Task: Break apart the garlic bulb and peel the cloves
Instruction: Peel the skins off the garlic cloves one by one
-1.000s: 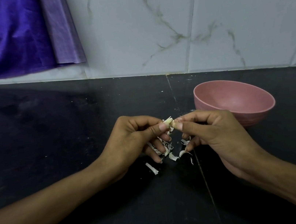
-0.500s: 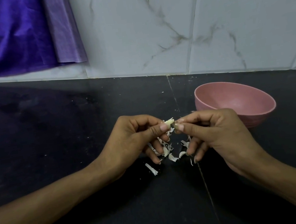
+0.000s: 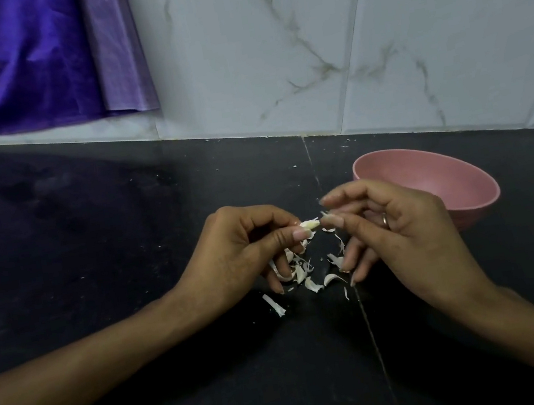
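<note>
Betw. both hands (image 3: 231,252) (image 3: 398,231): garlic clove (image 3: 309,224)

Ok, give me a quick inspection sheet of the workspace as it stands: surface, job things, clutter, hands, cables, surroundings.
Surface: black counter, dusty, with a seam running front to back.
Job's things: garlic clove held above the counter; pink bowl to the right, no contents visible in the part of its inside that shows.
Clutter: garlic peels scattered under the hands; one strip lies apart, nearer the camera.
Hands: left hand pinches the clove; right hand pinches a bit of skin at the clove's tip, with a ring on one finger.
Cables: nothing seen.
Surroundings: white marbled wall tiles; purple cloth hanging at upper left.
</note>
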{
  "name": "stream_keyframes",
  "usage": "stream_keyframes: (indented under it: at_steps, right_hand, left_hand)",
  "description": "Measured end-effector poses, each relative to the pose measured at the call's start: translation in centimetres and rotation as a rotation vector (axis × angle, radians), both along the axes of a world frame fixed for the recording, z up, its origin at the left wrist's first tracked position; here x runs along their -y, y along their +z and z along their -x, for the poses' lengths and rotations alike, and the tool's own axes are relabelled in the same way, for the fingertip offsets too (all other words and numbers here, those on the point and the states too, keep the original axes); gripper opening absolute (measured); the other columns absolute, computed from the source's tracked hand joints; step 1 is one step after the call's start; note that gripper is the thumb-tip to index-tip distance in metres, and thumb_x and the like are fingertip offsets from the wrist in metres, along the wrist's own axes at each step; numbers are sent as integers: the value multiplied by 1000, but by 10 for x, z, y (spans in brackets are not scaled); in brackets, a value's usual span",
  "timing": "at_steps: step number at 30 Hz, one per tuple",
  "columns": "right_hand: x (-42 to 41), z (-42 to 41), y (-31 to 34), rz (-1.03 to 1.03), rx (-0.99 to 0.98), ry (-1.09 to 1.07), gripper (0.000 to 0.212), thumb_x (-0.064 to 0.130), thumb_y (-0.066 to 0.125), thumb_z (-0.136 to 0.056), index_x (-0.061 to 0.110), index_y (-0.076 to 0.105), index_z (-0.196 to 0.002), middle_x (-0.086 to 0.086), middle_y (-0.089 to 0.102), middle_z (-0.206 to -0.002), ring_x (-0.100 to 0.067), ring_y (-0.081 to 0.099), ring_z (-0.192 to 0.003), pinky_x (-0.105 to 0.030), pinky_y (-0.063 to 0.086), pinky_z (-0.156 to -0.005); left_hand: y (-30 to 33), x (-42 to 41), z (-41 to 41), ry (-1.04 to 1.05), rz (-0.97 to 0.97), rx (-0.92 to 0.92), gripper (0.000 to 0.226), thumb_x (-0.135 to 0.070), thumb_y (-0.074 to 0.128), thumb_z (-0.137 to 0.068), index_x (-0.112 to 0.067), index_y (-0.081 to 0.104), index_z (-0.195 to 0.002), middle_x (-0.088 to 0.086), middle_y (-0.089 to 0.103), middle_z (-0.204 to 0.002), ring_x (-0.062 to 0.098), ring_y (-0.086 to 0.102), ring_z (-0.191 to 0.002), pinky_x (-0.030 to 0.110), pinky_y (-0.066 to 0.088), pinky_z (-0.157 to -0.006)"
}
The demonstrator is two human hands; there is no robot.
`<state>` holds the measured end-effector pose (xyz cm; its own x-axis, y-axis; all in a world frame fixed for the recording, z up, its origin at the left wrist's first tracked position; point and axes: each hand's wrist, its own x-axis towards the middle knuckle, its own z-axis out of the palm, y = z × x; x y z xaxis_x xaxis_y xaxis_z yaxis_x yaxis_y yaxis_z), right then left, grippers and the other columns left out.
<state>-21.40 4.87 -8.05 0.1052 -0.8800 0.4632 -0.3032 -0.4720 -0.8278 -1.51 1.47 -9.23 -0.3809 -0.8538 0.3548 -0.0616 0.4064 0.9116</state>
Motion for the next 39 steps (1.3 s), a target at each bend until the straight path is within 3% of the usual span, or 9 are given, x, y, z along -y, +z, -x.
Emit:
stream_keyframes:
  at_steps: [3,9,15,20,25,29,33,36,39]
  right_hand:
    - [1,2,-2,90,-128,22,30,-4,58,-94,18,72,-109,5,72,-96,-16,70,-63,-30,58,-48]
    - [5,6,-3,242,-311,19,20,11,65,-88,11,77,-103,11,70,-86,-13,71,-70,-30,58,-56]
    - [6,9,-2,290,-394,59,19,14,66,-88,14,78,-103,7,71,-81,-13,68,-67,-31,55,-54]
    - [5,8,0,393,-529,42,17,9,65,-87,11,78,-99,7,69,-78,1,60,-65,-8,42,-59]
    - [5,8,-1,466,-633,16,15,9,66,-86,9,77,-95,2,66,-75,-5,55,-62,-12,41,-58]
    - [5,8,0,482,-675,3,13,10,66,-86,9,77,-94,4,65,-76,-3,52,-63,-6,36,-63]
    - [5,9,2,434,-583,22,11,9,68,-85,10,78,-90,7,64,-71,-1,54,-59,-7,39,-58]
    - [4,7,4,182,-302,94,7,8,73,-86,10,78,-90,0,69,-70,-12,67,-58,-24,56,-54]
    - [3,5,6,-64,-73,165,12,19,69,-81,13,77,-87,-10,70,-71,-21,69,-59,-29,59,-56]
  left_hand:
    - [1,0,1,10,18,33,23,-30,69,-78,-8,73,-83,12,69,-73,29,66,-55,34,55,-47]
    - [1,-2,-1,21,34,76,25,-31,69,-78,-7,73,-82,9,68,-68,25,65,-52,35,55,-48]
    - [3,-4,0,24,6,92,25,-33,70,-75,-9,74,-76,9,68,-63,24,63,-48,31,54,-49]
    - [3,-4,1,11,-45,80,23,-33,71,-72,-10,74,-71,10,67,-61,20,60,-43,28,51,-48]
    - [2,-4,1,-4,-61,83,24,-30,72,-73,-6,75,-74,10,67,-61,20,60,-44,29,52,-49]
    - [1,-4,0,-9,-55,75,28,-30,72,-73,-2,75,-76,11,67,-61,22,61,-46,31,53,-49]
    - [1,-2,0,-35,-39,54,20,-25,71,-74,-6,75,-75,8,66,-60,20,62,-47,30,53,-47]
    - [3,-2,0,-60,-14,25,14,-22,70,-76,-9,76,-77,7,65,-60,20,62,-48,29,53,-46]
    - [5,-2,-1,-100,19,-7,12,-16,68,-77,-5,75,-80,6,66,-62,20,61,-48,27,52,-44]
